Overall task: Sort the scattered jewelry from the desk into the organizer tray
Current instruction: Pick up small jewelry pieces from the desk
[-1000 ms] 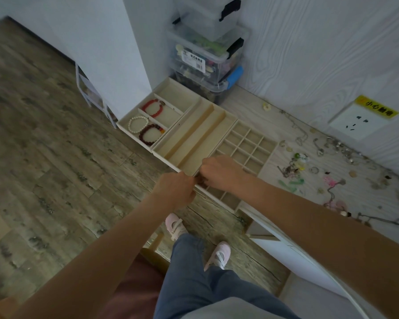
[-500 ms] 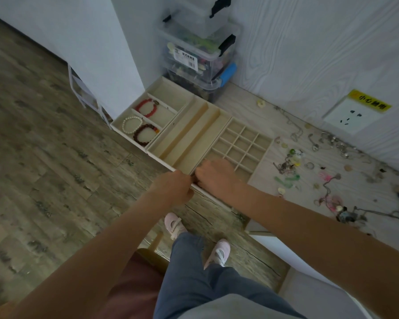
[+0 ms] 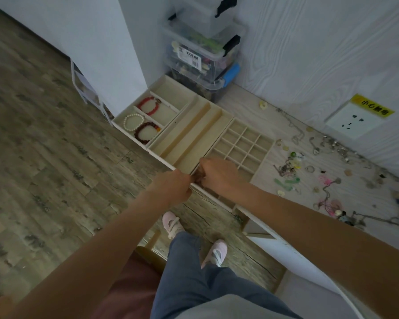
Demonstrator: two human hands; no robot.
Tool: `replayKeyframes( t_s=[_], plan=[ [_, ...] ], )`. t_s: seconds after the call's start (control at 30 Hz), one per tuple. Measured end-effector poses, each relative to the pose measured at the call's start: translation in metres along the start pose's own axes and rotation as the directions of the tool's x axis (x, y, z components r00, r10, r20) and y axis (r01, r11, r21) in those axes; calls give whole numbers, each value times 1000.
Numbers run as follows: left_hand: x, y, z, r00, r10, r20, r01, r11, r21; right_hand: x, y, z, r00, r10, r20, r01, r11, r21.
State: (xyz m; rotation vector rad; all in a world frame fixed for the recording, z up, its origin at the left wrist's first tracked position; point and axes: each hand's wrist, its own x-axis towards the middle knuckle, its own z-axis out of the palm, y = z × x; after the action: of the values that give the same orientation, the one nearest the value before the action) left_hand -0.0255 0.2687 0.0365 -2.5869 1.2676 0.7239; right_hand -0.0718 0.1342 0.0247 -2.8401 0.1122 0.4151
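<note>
**A:** So where are the hands right now?

**B:** Both meet at the near edge of the tray (image 3: 195, 125), right where the long slots meet the small grid. Left hand (image 3: 171, 188) and right hand (image 3: 219, 174) are knuckles-up, fingers curled, each with its grip pinched on a dark beaded piece (image 3: 198, 176) stretched between them. Can't make out more of it, it's mostly hidden.

**A:** And the rest of the jewelry?

**B:** Three bracelets sit in the tray's left section: red bracelet (image 3: 148, 105) in its own slot, pearl bracelet (image 3: 132, 122) and dark bracelet (image 3: 146, 133) side by side in the next. Long slots and grid cells show nothing in them. Loose jewelry (image 3: 293, 166) is scattered on the worktop (image 3: 251, 107) right of the tray, chains along the wall, pink stuff nearer the edge.

**A:** Anything else?

**B:** Stacked clear bins (image 3: 203, 58) behind the tray, and a socket (image 3: 355, 120) on the wall.
</note>
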Motion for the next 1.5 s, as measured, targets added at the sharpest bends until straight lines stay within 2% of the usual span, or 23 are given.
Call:
replayKeyframes(
  t_s=[0.07,0.13,0.3,0.47,0.57,0.83,1.1,1.27,1.33,1.4,1.5],
  plan=[
    [-1,1,0,1000,2,-3,-2,1000,-1,-1,6,1,992,118,45,-123,984,127],
    [-1,3,1,1000,0,-5,0,1000,5,0,10,1,982,174,77,-187,960,207],
    [1,6,-1,1000,3,-14,-3,999,46,1,13,0,976,190,104,-211,941,265],
    [3,10,1,999,-18,-40,26,976,214,3,11,0,971,212,110,-235,929,286],
    [9,6,9,998,-33,-57,47,965,259,4,8,1,972,211,105,-233,922,310],
    [13,1,15,996,-30,-80,48,971,235,6,7,-4,972,197,132,-230,918,323],
    [11,0,12,995,6,-104,8,992,126,11,6,-5,963,219,159,-256,925,281],
    [5,3,5,996,-1,-87,9,995,96,12,12,-11,958,190,214,-258,896,361],
    [3,3,4,996,5,-93,-1,999,47,9,16,-16,964,199,175,-258,860,440],
    [1,3,4,991,9,-133,-12,1000,-15,4,21,-21,956,258,137,-289,771,567],
    [-3,3,7,958,-13,-287,-47,978,-202,-4,26,-28,931,271,243,-350,482,803]
  ],
)
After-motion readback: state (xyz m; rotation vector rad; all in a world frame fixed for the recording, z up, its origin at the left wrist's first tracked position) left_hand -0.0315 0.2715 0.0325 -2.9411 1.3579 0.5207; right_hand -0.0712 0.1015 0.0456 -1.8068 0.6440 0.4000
